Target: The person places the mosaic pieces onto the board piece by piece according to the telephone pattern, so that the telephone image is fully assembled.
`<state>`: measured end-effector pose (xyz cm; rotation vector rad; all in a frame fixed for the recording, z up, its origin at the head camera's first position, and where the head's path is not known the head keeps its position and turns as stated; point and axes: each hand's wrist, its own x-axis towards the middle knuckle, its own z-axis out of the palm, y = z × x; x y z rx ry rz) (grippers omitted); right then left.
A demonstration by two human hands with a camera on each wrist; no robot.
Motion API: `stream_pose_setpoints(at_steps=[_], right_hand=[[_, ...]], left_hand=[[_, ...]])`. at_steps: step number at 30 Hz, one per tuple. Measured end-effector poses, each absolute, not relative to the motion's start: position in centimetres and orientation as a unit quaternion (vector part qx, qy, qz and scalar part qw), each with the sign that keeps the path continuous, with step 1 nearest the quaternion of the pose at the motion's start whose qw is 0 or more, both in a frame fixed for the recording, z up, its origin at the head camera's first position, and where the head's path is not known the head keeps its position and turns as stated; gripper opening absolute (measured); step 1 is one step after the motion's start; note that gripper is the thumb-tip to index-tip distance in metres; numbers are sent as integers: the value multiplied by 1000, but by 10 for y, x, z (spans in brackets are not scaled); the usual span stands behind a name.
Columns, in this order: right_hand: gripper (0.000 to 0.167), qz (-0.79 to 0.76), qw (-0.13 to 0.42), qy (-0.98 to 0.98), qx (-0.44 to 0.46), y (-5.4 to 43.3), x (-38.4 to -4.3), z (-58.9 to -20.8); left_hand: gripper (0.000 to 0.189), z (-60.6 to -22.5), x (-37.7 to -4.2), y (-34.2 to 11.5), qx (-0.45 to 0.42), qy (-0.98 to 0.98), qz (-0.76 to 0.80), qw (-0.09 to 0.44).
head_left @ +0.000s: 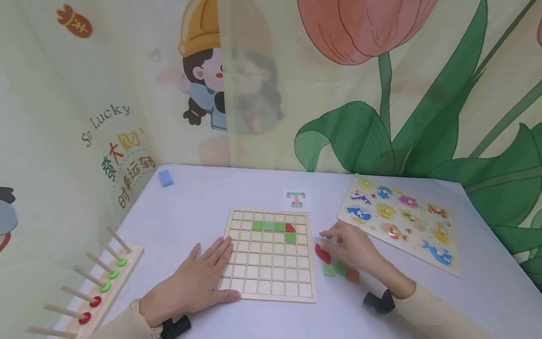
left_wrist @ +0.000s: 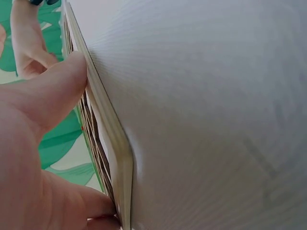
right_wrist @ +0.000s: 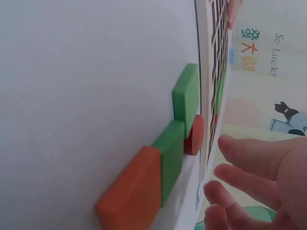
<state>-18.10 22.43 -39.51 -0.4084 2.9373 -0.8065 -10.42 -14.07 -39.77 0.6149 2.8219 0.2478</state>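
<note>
My left hand [head_left: 196,278] rests on the left edge of a wooden grid board [head_left: 277,271], fingers spread and straight. In the left wrist view, its thumb and fingertips touch the board's rim [left_wrist: 109,120]. On the board's upper rows sit several green square tiles [head_left: 268,226] and a red quarter-round tile [head_left: 290,228]. My right hand [head_left: 353,247] hovers right of the board, fingers loosely bent with nothing between them. Just below its fingertips lie red rounded pieces [head_left: 322,254], green tiles [right_wrist: 185,98] and an orange tile [right_wrist: 132,191] on the table.
Behind the board lies a small pattern card [head_left: 297,200]. A knobbed sea-animal puzzle [head_left: 398,221] takes up the right side. To the left stands a wooden peg rack [head_left: 107,287] with green and red rings. A blue block [head_left: 165,178] sits at the far left corner.
</note>
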Motion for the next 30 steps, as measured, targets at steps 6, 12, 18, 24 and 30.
stream_pose_setpoints(at_steps=[6,12,18,24,30], right_hand=[[33,-249,44,956,-151,220,-178,-404],[32,-222,38,961,-162,215,-179,-409],[28,-217,37,965,-145,212,-182,-407],[30,-187,10,974,-129,212,-183,-406],[29,-161,-1,975,-154,215,-182,-405]], left_hand=[[110,-398,-104,-141,212,966,83,119],[109,-398,-104,-141,216,966,84,114],[109,-399,-105,-141,216,966,83,112],[110,-398,-104,-141,213,966,85,116],[109,-398,-104,-141,215,966,83,115]])
